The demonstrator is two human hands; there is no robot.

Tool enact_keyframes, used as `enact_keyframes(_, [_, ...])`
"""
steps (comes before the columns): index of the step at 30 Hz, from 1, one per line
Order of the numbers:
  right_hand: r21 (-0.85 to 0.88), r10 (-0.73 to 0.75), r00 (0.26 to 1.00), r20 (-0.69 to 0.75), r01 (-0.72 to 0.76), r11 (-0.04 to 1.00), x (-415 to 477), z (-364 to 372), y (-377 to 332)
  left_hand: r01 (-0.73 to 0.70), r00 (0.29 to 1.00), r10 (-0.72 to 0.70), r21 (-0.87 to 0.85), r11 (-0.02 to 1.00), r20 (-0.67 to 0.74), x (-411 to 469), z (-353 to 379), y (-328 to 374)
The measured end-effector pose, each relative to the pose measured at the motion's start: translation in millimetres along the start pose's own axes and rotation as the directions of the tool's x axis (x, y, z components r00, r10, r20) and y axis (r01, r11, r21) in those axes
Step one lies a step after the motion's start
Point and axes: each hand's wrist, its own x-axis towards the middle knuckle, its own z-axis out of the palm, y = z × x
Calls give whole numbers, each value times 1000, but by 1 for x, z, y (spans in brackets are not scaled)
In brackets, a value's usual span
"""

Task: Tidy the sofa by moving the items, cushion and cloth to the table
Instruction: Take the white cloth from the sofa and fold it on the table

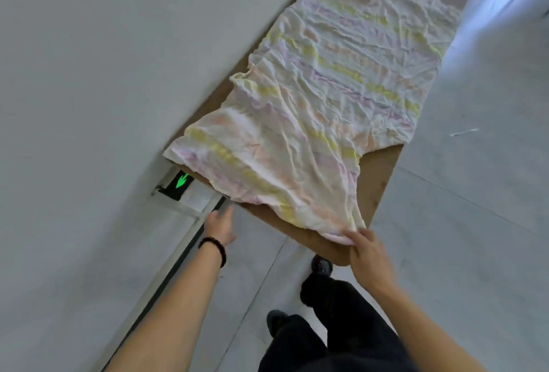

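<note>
A brown table (378,169) stands against a pale grey wall (89,74) on a grey tiled floor (475,238). The crumpled cloth (326,98), white with pastel pink, yellow and orange stripes, lies spread over most of the tabletop. The right hand (368,255) rests on the cloth's near corner, fingers (355,236) close together; whether they pinch it cannot be told. The left hand (218,227) hovers by the table's near edge, fingers straight and blurred, holding nothing. A lit green arrow sign (179,181) sits low on the wall.

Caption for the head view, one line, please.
Pastel-striped cloth spread over the brown table; right hand touches its near corner, left hand open beside the edge.
</note>
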Motion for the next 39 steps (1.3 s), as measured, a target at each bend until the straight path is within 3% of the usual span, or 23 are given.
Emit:
enact_keyframes(6, [156, 39, 966, -254, 1, 988, -25, 40, -21, -7, 999, 2, -119, 993, -42, 56, 8, 47])
enact_keyframes(9, [199, 89, 936, -342, -21, 980, -17, 53, -27, 48, 980, -41, 30, 998, -196, 76, 14, 58])
enact_keyframes(11, [214, 179, 933, -312, -114, 970, -11, 56, -29, 91, 958, -30, 202, 975, -287, 81, 7, 56])
enact_keyframes(13, [341, 334, 926, -177, -260, 903, -5, 51, -34, 81, 933, 27, 283, 956, -358, 74, -3, 50])
enact_keyframes(15, [507, 457, 889, -20, -385, 772, 2, 38, -43, 53, 926, 30, 209, 977, -377, 57, -11, 49])
enact_keyframes(17, [618, 519, 849, 93, -458, 638, 13, 27, -53, 3, 961, -42, -140, 990, -273, 44, -19, 58])
enact_keyframes(19, [707, 559, 813, 162, -491, 509, 23, 21, -62, 11, 992, -72, -510, 860, -100, 31, -32, 76])
enact_keyframes(20, [774, 582, 784, 216, -501, 387, 28, 19, -67, 16, 996, -70, -623, 782, -62, 25, -40, 88])
enact_keyframes(22, [893, 513, 748, 422, -439, -95, 33, 12, -79, 31, 999, -37, -775, 632, 9, 11, -56, 111])
enact_keyframes(23, [872, 427, 764, 484, -378, -312, 31, 8, -84, 42, 999, -7, -831, 554, 46, 7, -65, 120])
enact_keyframes(24, [841, 363, 795, 486, -314, -440, 28, 3, -89, 53, 996, 32, -847, 528, 82, 4, -71, 127])
enact_keyframes(28, [740, 288, 895, 342, -68, -670, 12, -3, -110, 146, 922, 118, -615, 775, 368, 3, -85, 148])
enact_keyframes(30, [702, 293, 914, 281, 13, -712, 4, -5, -121, 130, 865, 152, -506, 853, 478, 2, -88, 160])
enact_keyframes(31, [716, 298, 922, 245, 35, -697, -2, -8, -128, 87, 869, 177, -494, 865, 463, 3, -93, 167])
enact_keyframes(34, [816, 371, 917, 145, 100, -569, -24, -14, -143, -192, 918, 336, -504, 842, 211, 15, -122, 183])
enact_keyframes(36, [804, 446, 895, -29, 286, -522, -44, -11, -140, -354, 900, 431, -478, 804, 59, 26, -151, 190])
enact_keyframes(39, [697, 496, 854, -157, 452, -557, -77, 0, -142, -318, 915, 395, -446, 836, 87, 40, -184, 179])
